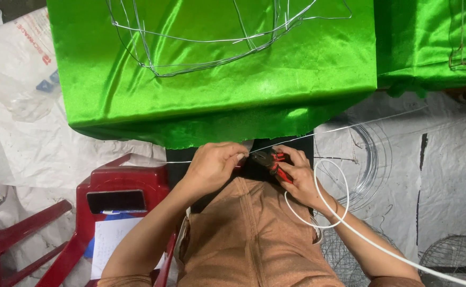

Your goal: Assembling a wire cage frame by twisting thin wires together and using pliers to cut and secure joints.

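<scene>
Left hand [213, 166]: pinched shut on thin wire [344, 128].
Right hand [299, 178]: closed around red-handled pliers [273, 163].
Clearance: green cloth [217, 79] edge just above (tight).

The scene is bright and evenly lit, with soft light that seems to come from overhead. The shiny green cloth [217, 79] far in the scene catches it strongly: broad pale sheens run across its folds, and a speckled glare patch sits near its front edge. Under that edge lies a dark band of shadow. The white sheeting [36, 143] at the left is close to washed out, its creases faint. Shadows on the floor are weak and soft-edged. The middle is sharp enough to show thin wire [339, 128]. Straight lines bow slightly toward the corners, and detail softens there, as at the wire mesh [456, 258] at the near right.
</scene>
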